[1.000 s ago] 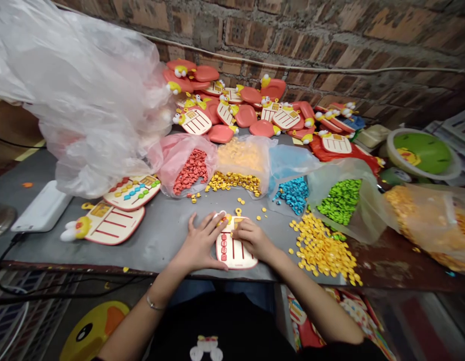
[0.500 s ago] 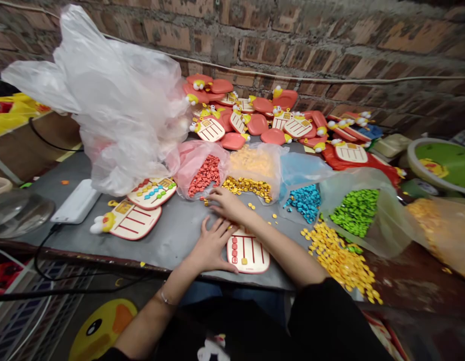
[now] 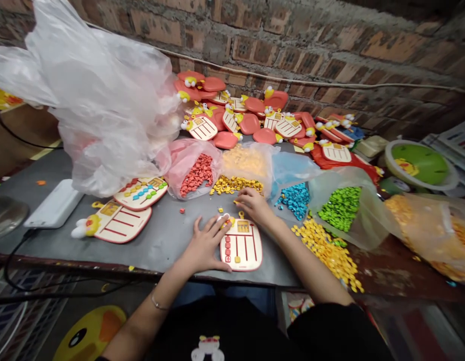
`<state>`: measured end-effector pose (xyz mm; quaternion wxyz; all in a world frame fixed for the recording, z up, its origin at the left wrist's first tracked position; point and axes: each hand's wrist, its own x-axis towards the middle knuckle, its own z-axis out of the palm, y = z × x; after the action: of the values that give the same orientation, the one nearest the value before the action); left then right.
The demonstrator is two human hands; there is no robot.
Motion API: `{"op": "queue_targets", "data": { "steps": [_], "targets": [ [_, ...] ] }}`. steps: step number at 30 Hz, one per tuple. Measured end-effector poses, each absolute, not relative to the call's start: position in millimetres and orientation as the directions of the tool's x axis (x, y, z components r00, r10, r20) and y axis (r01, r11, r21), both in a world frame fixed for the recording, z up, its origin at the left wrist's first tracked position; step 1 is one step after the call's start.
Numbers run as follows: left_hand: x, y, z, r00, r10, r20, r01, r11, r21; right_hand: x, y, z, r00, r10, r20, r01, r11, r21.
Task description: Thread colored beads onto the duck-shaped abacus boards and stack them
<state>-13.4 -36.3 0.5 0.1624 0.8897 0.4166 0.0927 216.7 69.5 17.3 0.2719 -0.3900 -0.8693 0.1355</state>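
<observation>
A cream board with a red rim [image 3: 248, 258] and dark red slots lies at the table's front edge. Its left slot carries several red beads [image 3: 227, 249]; one yellow bead [image 3: 237, 259] sits low in the second slot. My left hand [image 3: 205, 245] rests with fingers spread along the board's left side, partly covering its duck-like head. Just above the board's top right, my right hand [image 3: 255, 208] has its fingertips bent together, a small yellow bead [image 3: 236, 202] showing at them. A loose gold bead [image 3: 220, 210] and a red bead [image 3: 182, 210] lie nearby.
Bags of red [image 3: 197, 175], gold [image 3: 236, 185], blue [image 3: 295, 199] and green beads [image 3: 339, 208] stand behind. Loose yellow beads [image 3: 330, 255] spread at right. Two boards [image 3: 123, 220] and a white power bank [image 3: 53, 203] lie left; more boards [image 3: 251, 123] pile along the brick wall.
My right hand has drawn back rightward from near the red bag, uncovering the board's top and a loose gold bead. My left hand stays at the board. The camera view has shifted.
</observation>
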Motion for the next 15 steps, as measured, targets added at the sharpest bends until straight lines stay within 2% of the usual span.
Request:
{"op": "queue_targets", "data": {
  "steps": [3,5,9,15],
  "targets": [
    [-14,-37,0,0.633,0.773,0.034,0.714,-0.600,0.361,248,39,15,-0.437,0.822,0.364,0.564,0.566,-0.601],
    [-13,-37,0,0.633,0.774,0.039,0.715,-0.603,0.354,258,18,11,-0.440,0.843,0.311,0.563,0.529,-0.635],
    [-13,-37,-1,0.643,0.764,0.054,0.709,-0.620,0.336,256,-8,1,-0.456,0.847,0.273,0.657,0.527,-0.539],
    [-12,-37,-2,0.631,0.773,0.065,0.722,-0.616,0.315,246,-16,-6,-0.378,0.851,0.364,0.774,0.506,-0.381]
  ]
}}
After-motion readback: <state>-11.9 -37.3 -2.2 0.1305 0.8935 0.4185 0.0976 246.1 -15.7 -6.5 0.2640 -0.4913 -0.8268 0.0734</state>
